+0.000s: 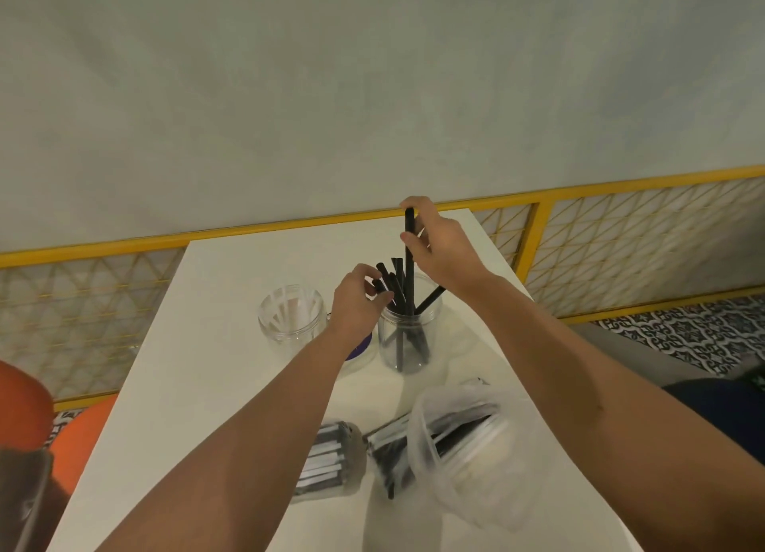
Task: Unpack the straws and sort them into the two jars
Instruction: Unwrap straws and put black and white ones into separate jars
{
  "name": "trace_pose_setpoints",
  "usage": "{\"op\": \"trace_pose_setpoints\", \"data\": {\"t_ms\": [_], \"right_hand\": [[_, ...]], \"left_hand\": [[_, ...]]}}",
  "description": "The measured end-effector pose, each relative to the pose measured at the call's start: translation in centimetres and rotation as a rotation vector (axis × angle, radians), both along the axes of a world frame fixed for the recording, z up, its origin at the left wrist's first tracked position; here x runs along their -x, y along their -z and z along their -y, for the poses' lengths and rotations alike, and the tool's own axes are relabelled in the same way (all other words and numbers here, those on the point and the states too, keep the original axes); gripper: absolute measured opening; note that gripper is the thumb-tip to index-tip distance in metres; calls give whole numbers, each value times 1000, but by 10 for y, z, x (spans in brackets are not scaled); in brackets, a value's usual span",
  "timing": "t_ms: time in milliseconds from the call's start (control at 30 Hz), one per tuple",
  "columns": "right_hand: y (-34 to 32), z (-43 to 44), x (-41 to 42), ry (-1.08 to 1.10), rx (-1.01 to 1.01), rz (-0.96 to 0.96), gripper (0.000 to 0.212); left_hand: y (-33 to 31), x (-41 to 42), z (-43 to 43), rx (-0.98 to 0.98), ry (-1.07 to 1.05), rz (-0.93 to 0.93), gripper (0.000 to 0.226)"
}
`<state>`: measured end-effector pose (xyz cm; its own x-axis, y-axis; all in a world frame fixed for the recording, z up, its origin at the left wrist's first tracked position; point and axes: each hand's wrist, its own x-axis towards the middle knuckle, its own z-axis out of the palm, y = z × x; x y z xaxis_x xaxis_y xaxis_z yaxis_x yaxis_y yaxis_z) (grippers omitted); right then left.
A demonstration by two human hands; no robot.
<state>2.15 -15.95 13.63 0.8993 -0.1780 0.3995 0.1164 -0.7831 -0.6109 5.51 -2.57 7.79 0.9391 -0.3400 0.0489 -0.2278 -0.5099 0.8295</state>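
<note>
- Straws [395, 288], black ones, are standing bunched in the clear jar [403, 346] directly beneath both hands, their tops leaning out past the rim.
- Head view, the only one: the right hand [439, 249] is pinching a long straw [409, 270] near its upper end, thumb on one side and fingers on the other. It is holding the straw upright, with the lower end reaching down inside the jar among the rest.
- Left hand [358, 299] is working just beside and below the right. Its fingers are curling round the tops of the shorter straws and seem to be pinching one between thumb and fingertips.
- Second jar [289, 315] is sitting just outboard of the left hand on the white table [215, 323]; glare is hiding whatever it is holding.
- Back toward the body, a bundle of wrapped straws [327, 464] is lying flat under the left forearm. A crumpled clear bag [467, 448] with more dark straws is lying under the right forearm; both are blurred.
- Handling, as a judgement: these look like light, thin-walled tubes, stiff along their length but likely to flatten under a hard squeeze, and smooth enough to slide.
- A light pinch in the upper third looks best. The jar looks light, so a straw levering on its rim could be tipping it.
</note>
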Motion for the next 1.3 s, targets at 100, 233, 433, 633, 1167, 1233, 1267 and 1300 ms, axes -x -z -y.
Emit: {"op": "trace_pose_setpoints", "data": {"t_ms": [100, 233, 433, 633, 1167, 1233, 1267, 1300], "right_hand": [[13, 4, 2, 10, 53, -153, 28], [26, 7, 11, -11, 82, -249, 27], [16, 13, 33, -25, 99, -199, 19], [26, 32, 75, -164, 387, -743, 25], [147, 60, 96, 185, -68, -795, 27], [146, 59, 96, 219, -308, -761, 28], [146, 59, 96, 233, -392, -741, 29], [145, 60, 96, 243, -436, -726, 27]], "left_hand": [[-3, 3, 1, 44, -19, 18, 36], [-9, 10, 5, 43, -29, 125, 36], [-17, 41, 13, 31, 111, 277, 21], [7, 83, 22, -168, 484, 42, 20], [109, 123, 31, -740, 653, 57, 49], [114, 120, 30, -831, 600, 87, 55], [117, 119, 30, -860, 585, 98, 58], [119, 117, 30, -882, 581, 117, 61]]}}
